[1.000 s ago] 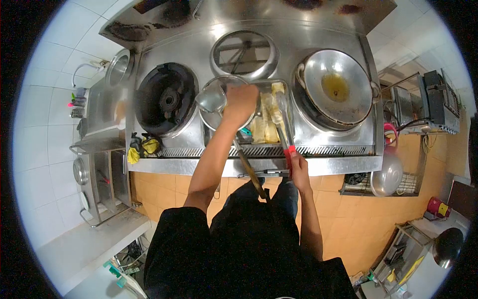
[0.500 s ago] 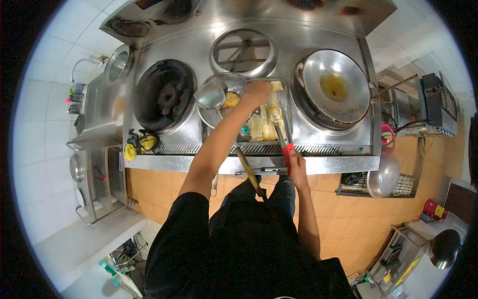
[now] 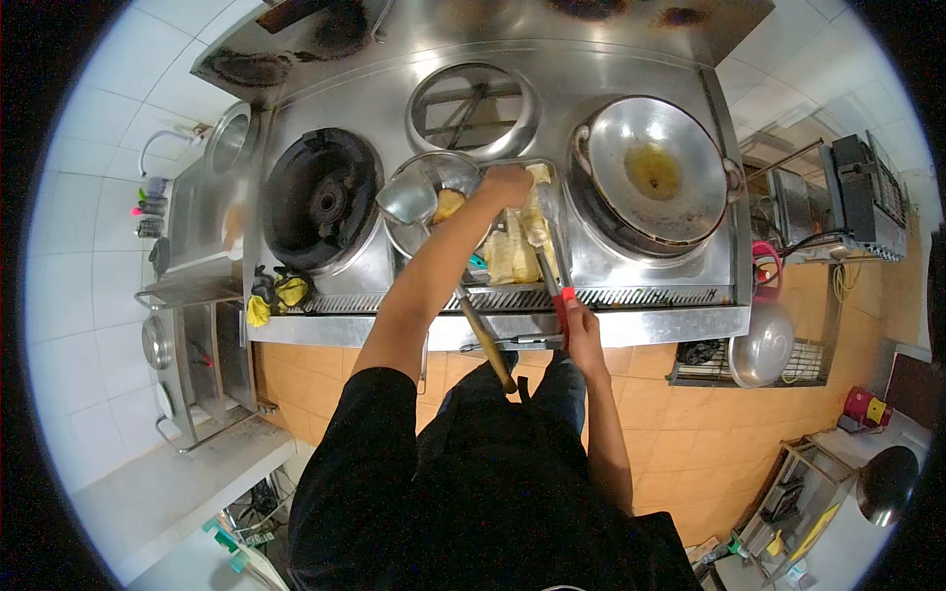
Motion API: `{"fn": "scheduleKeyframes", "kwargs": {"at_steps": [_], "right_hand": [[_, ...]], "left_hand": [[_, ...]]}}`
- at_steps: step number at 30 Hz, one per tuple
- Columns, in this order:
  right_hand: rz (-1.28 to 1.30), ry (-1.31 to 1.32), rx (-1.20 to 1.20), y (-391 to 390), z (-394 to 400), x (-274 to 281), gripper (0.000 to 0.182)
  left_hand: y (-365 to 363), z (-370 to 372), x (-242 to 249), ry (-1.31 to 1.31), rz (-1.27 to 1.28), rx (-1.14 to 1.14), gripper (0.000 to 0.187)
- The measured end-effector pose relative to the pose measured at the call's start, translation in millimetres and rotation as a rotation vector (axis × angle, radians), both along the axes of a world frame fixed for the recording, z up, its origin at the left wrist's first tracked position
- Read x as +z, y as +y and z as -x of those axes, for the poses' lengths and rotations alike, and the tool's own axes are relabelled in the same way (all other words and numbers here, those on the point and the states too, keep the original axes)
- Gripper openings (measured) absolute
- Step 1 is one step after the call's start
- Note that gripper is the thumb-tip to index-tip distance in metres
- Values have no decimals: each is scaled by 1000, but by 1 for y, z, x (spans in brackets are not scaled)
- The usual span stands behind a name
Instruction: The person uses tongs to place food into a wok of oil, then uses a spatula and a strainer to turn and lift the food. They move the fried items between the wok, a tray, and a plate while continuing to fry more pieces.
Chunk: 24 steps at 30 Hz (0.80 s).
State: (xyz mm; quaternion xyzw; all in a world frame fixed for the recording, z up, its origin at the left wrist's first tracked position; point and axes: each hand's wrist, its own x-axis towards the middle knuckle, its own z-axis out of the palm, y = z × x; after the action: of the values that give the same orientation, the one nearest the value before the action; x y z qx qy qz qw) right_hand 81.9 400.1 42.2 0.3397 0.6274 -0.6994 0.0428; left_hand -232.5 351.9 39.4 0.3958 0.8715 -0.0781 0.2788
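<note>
My right hand (image 3: 584, 340) is closed round the red handles of metal tongs (image 3: 565, 307), whose arms reach up into a rectangular metal tray (image 3: 560, 212). Pale yellow, roll-like pieces of food (image 3: 505, 258) lie in that tray. Over its far left part is my left hand (image 3: 507, 185), its fingers curled down; what they hold, if anything, is hidden. To the left stands a round metal bowl (image 3: 404, 234) with a browned piece of food (image 3: 449, 204) in it. A large ladle (image 3: 408, 200) rests over the bowl, its wooden handle (image 3: 488, 345) passing below my left forearm.
A wok with some yellow oil (image 3: 652, 172) sits on the right burner. At left is a bare black burner (image 3: 325, 197), and behind the tray a round metal ring (image 3: 473, 106). A yellow and black cloth (image 3: 281, 291) lies at the stove's front left. The steel front edge (image 3: 650, 325) runs before me.
The view has shifted slightly. My left hand stays over the tray's far part, and my right hand keeps the tongs in nearly the same place.
</note>
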Motion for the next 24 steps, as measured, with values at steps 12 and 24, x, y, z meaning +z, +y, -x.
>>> {"fn": "scheduleKeyframes", "kwargs": {"at_steps": [12,24], "right_hand": [[18,30,19,1,-3,-3,53],[23,75,-15,-2,-9,-4,50]], "left_hand": [[-5,4,4,-38,-64,19,28],[-10,2,4,-121,-84,105,38]]}}
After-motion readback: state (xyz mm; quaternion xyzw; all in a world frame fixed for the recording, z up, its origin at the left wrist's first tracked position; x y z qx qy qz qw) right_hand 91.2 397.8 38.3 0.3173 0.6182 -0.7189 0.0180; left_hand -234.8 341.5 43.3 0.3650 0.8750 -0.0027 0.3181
